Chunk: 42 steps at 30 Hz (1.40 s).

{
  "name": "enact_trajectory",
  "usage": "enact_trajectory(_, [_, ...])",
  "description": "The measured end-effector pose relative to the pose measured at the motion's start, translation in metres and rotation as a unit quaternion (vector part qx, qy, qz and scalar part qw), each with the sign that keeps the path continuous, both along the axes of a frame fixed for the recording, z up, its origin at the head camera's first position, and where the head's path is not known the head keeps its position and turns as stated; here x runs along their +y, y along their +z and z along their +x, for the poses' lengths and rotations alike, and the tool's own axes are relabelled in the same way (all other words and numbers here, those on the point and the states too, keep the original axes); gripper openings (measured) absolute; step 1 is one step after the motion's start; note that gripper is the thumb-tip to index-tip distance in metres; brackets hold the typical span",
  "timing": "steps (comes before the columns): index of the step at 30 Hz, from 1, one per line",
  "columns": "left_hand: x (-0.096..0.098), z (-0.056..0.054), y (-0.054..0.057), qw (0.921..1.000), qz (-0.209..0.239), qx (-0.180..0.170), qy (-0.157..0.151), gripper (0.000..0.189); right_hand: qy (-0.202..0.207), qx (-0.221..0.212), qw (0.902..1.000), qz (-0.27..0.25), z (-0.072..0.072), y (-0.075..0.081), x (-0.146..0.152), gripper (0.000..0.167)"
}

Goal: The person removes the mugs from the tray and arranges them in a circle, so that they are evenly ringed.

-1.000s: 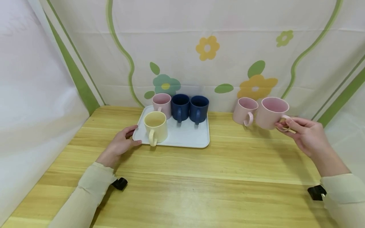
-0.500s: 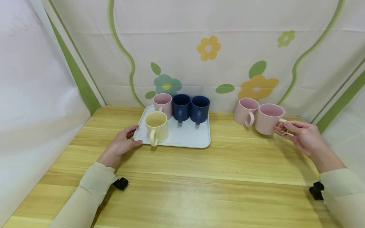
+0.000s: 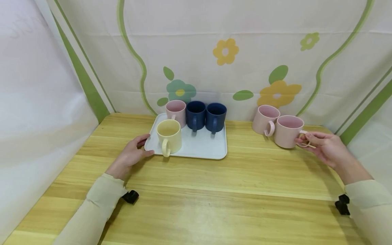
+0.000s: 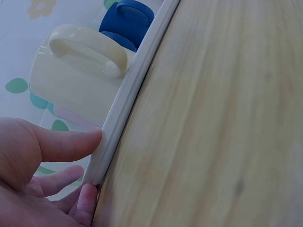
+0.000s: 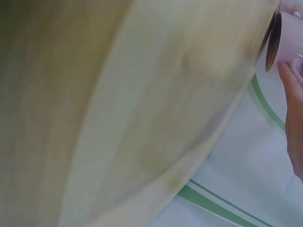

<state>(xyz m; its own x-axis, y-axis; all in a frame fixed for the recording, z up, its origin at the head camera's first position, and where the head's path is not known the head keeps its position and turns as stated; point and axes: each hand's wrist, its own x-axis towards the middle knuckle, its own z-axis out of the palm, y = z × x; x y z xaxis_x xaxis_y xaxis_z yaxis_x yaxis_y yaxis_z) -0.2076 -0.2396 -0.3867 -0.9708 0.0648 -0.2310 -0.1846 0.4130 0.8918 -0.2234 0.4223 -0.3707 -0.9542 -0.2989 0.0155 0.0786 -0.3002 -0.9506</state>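
My right hand pinches the handle of a pink mug at the right rear of the table. In the right wrist view that mug shows part of its underside, very close to the tabletop; contact is unclear. Beside it on the left stands another pink mug. My left hand holds the near left corner of a white tray, thumb on the front rim and fingers at the left side. On the tray stand a yellow mug, a pink mug and two navy mugs.
The wooden table runs up to a flower-printed curtain behind the mugs. White cloth hangs along the left side. Table surface lies between the tray and the right-hand mugs.
My right hand has lowered the pink mug toward the table, beside the standing pink mug. The left hand and tray have stayed in place.
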Motion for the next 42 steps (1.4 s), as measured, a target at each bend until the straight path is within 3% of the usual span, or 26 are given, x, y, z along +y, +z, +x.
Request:
enact_trajectory(7, [0.001,0.001,0.000,1.0000,0.003,0.001,-0.004,0.084,0.013,0.010,0.9998,0.015,-0.003,-0.001,0.006,0.038])
enact_trajectory(19, [-0.001,0.001,0.001,1.0000,-0.003,0.000,-0.001,0.083,-0.016,-0.021,0.9960,0.085,-0.011,-0.002,0.006,0.035])
enact_trajectory(29, [0.001,0.001,0.002,1.0000,-0.005,-0.003,-0.002,0.082,-0.018,-0.016,0.9901,0.138,-0.011,-0.003,0.007,0.031])
enact_trajectory(35, [0.000,0.001,0.001,1.0000,-0.005,0.000,0.001,0.082,-0.048,-0.038,0.9907,0.121,-0.010,-0.001,0.003,0.027])
enact_trajectory(42, [0.001,0.001,0.002,1.0000,-0.002,0.003,-0.001,0.081,-0.105,-0.063,0.9917,0.039,-0.004,0.007,0.005,0.027])
